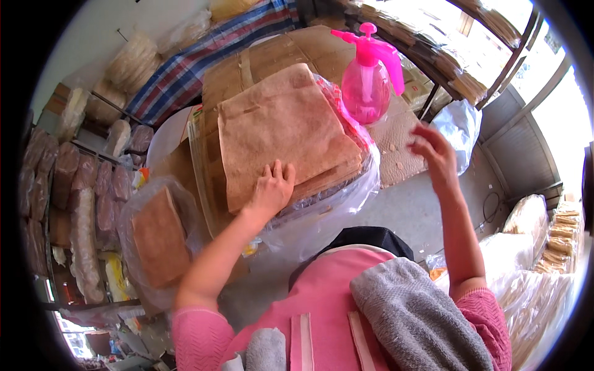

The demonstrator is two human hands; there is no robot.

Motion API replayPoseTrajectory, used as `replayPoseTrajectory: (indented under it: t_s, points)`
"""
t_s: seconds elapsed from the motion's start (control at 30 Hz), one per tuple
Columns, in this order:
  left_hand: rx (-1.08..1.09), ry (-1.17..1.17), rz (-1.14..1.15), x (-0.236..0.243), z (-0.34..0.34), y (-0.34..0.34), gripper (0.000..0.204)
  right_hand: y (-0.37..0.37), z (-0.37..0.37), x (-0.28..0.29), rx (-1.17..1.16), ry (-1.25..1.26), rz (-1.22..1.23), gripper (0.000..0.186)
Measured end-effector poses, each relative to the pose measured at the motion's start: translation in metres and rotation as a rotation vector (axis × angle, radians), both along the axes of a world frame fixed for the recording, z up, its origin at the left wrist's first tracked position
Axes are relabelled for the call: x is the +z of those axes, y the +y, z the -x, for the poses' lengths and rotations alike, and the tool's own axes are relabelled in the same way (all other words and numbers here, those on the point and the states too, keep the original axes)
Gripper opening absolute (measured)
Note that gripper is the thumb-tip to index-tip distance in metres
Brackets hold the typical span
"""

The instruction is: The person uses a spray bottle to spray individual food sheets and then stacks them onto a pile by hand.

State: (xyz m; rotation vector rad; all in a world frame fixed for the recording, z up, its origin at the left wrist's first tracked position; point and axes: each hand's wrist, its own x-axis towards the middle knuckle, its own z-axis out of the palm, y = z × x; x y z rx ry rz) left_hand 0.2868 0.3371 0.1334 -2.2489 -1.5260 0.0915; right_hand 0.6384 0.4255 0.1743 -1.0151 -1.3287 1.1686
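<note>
A stack of thin brown sheets [281, 123] with rough edges lies in front of me on a clear plastic bag [328, 216]. My left hand [272, 185] rests on the stack's near edge, its fingers spread over the top sheet. Off to the right, my right hand [435, 148] is raised in the air beyond the cardboard's edge, fingers loosely bent and apart, holding nothing. Behind the stack's right corner stands a pink pump spray bottle [366, 93] with a see-through body, touched by neither hand.
Flattened cardboard [278, 52] covers the table under the stack. At left, another bag holds more brown sheets [161, 238]. Wrapped bundles fill the left shelves [86, 191]; a rack [427, 46] of sheets runs along the back right. A grey towel [417, 312] hangs over my front.
</note>
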Motion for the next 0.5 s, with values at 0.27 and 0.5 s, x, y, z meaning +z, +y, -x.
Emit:
replayPoseTrajectory:
  t_s: [0.27,0.5]
  points:
    - [0.126,-0.073,-0.327,0.103,0.023,0.018,0.014,0.150,0.025,0.054,-0.024,-0.626,-0.209,0.062]
    - [0.338,-0.829,-0.671,0.214,0.080,-0.014,0.018,0.194,0.047,0.041,0.279,-0.037,0.125,0.036]
